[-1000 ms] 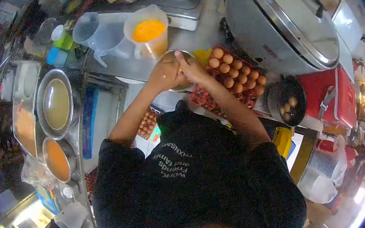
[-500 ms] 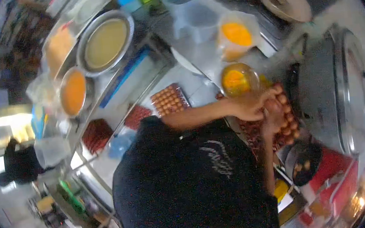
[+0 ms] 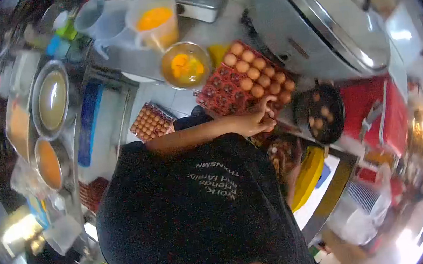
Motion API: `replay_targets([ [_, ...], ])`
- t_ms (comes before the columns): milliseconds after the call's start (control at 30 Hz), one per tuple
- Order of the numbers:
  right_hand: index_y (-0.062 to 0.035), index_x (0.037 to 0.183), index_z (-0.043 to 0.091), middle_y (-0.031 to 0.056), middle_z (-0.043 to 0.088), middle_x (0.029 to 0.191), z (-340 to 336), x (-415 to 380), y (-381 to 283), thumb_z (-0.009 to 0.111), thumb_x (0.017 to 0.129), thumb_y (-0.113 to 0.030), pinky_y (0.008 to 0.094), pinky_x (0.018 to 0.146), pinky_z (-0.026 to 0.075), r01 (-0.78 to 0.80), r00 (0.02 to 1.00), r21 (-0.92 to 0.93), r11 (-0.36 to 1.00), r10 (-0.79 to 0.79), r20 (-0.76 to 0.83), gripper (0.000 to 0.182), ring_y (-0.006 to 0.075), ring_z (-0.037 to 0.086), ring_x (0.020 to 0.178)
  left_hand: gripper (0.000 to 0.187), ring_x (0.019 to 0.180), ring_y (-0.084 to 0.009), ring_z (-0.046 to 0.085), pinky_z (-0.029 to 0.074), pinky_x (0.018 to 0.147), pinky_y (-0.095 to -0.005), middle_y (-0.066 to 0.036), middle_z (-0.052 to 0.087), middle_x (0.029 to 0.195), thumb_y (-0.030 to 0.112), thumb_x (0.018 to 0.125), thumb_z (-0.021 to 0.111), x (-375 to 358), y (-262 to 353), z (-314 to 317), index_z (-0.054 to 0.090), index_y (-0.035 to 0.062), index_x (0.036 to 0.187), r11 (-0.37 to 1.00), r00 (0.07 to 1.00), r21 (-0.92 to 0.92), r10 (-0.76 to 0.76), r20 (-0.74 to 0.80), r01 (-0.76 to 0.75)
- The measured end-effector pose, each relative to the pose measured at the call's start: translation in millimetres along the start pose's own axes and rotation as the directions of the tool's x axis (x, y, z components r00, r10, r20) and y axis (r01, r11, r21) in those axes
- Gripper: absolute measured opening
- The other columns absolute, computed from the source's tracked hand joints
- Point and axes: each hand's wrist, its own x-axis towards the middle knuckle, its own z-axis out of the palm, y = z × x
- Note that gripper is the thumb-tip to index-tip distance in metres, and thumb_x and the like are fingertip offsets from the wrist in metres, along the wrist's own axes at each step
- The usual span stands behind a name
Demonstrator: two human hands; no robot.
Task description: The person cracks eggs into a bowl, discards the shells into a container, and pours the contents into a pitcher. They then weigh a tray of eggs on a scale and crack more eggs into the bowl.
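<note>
My left hand [image 3: 258,122] is at the near edge of a red egg tray [image 3: 221,101], its fingers curled. Whatever may be in its grasp is hidden. My right forearm [image 3: 292,175] comes up beside my body. The right hand blurs into a brown, shiny patch, so its fingers do not show clearly. Brown eggs [image 3: 254,73] fill the far and right part of the tray, and the cups nearest the bowl hold none. Just beyond the tray, a metal bowl [image 3: 169,79] contains cracked eggs with orange yolks.
A pitcher [image 3: 165,35] of beaten egg stands past the bowl. At the right are a large lidded metal pot [image 3: 288,29], a black pan [image 3: 340,112] with some eggs or shells, and a red cooler [image 3: 376,113]. Another egg tray [image 3: 151,122] lies lower down, left.
The view has swung right, so the bowl, tray and pot appear farther left and higher. My hands, together over the eggs before, are now at the tray's near side, with the right one lower.
</note>
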Motion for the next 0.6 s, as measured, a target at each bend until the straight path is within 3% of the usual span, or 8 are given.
replay_targets([
  [33, -0.0081, 0.140, 0.038, 0.0123, 0.053, 0.122, 8.7, 9.0, 9.5, 0.046, 0.099, -0.029, 0.0344, 0.090, 0.046, 0.197, 0.980, 0.074, 0.978, -0.195, -0.038, 0.046, 0.0221, 0.054, 0.109, 0.072, 0.115, -0.0258, 0.049, 0.040, 0.099, -0.0407, -0.016, 0.051, 0.116, 0.027, 0.094, 0.060, 9.7, -7.4, 18.5, 0.010, 0.0026, 0.140, 0.998, 0.995, -0.056, -0.028, 0.092, 0.034],
  [167, -0.0038, 0.131, 0.047, 0.0093, 0.058, 0.118, 33.7, 51.4, 20.0, 0.042, 0.097, -0.049, 0.0346, 0.085, 0.048, -0.281, 0.959, 0.733, 0.619, 0.210, 0.190, 0.056, 0.0196, 0.056, 0.106, 0.066, 0.123, -0.0259, 0.042, 0.040, 0.101, -0.0395, -0.017, 0.041, 0.132, 0.040, 0.097, 0.050, 38.0, -2.0, 51.6, 0.017, 0.0019, 0.140, 0.996, 0.996, -0.068, -0.050, 0.079, 0.056],
  [200, -0.0025, 0.130, 0.045, 0.0152, 0.055, 0.119, 29.5, 61.5, 47.8, 0.052, 0.093, -0.032, 0.0370, 0.085, 0.048, 0.026, 0.993, 0.308, 0.951, -0.059, 0.098, 0.048, 0.0273, 0.056, 0.103, 0.065, 0.124, -0.0259, 0.042, 0.041, 0.100, -0.0388, -0.016, 0.040, 0.134, 0.042, 0.098, 0.048, 43.8, -1.2, 50.8, 0.020, 0.0018, 0.140, 0.995, 0.995, -0.042, -0.085, 0.059, 0.087],
  [233, -0.0013, 0.130, 0.042, 0.0211, 0.053, 0.120, 25.2, 70.5, 75.2, 0.062, 0.088, -0.014, 0.0394, 0.085, 0.048, 0.313, 0.946, -0.242, 0.918, -0.323, -0.002, 0.048, 0.0351, 0.056, 0.101, 0.064, 0.126, -0.0259, 0.041, 0.042, 0.100, -0.0381, -0.015, 0.039, 0.136, 0.043, 0.098, 0.047, 49.0, -0.1, 50.6, 0.022, 0.0018, 0.140, 0.993, 0.992, -0.018, -0.119, 0.040, 0.120],
  [267, -0.0047, 0.136, 0.039, 0.0214, 0.052, 0.122, 23.8, 78.8, 75.2, 0.060, 0.090, -0.020, 0.0411, 0.084, 0.049, 0.292, 0.945, -0.270, 0.917, -0.320, -0.066, 0.053, 0.0351, 0.057, 0.104, 0.063, 0.124, -0.0258, 0.043, 0.044, 0.098, -0.0374, -0.014, 0.040, 0.136, 0.042, 0.098, 0.047, 48.9, -0.5, 41.1, 0.023, 0.0031, 0.140, 0.980, 0.994, 0.173, -0.098, -0.040, 0.103],
  [400, -0.0043, 0.132, 0.042, 0.0258, 0.049, 0.123, 31.4, 100.9, 92.0, 0.057, 0.092, -0.017, 0.0411, 0.082, 0.049, -0.007, 0.996, -0.557, 0.830, -0.047, -0.082, 0.045, 0.0398, 0.056, 0.102, 0.057, 0.106, -0.0230, 0.056, 0.049, 0.087, -0.0362, -0.014, 0.050, 0.127, 0.041, 0.096, 0.053, 18.1, 9.7, -7.5, 0.033, 0.0064, 0.137, 0.983, 0.980, -0.083, -0.170, -0.105, 0.162],
  [500, -0.0060, 0.135, 0.042, 0.0254, 0.048, 0.126, 30.2, 110.3, 115.8, 0.054, 0.094, -0.019, 0.0415, 0.089, 0.047, 0.164, 0.985, -0.685, 0.710, -0.150, 0.081, 0.045, 0.0402, 0.054, 0.108, 0.053, 0.094, -0.0227, 0.062, 0.050, 0.081, -0.0375, -0.014, 0.057, 0.116, 0.043, 0.094, 0.056, -6.8, 15.7, -46.8, 0.043, 0.0054, 0.130, 0.980, 0.964, 0.075, -0.165, -0.211, 0.184],
  [600, -0.0020, 0.137, 0.041, 0.0226, 0.049, 0.130, 52.8, 129.5, 62.3, 0.057, 0.093, -0.022, 0.0417, 0.098, 0.043, 0.414, 0.897, -0.272, 0.869, -0.439, -0.039, 0.051, 0.0378, 0.052, 0.116, 0.049, 0.082, -0.0215, 0.060, 0.050, 0.075, -0.0359, -0.012, 0.061, 0.102, 0.036, 0.090, 0.063, -45.9, 30.7, -71.5, 0.049, 0.0091, 0.129, 0.890, 0.945, 0.434, 0.008, -0.328, 0.143],
])
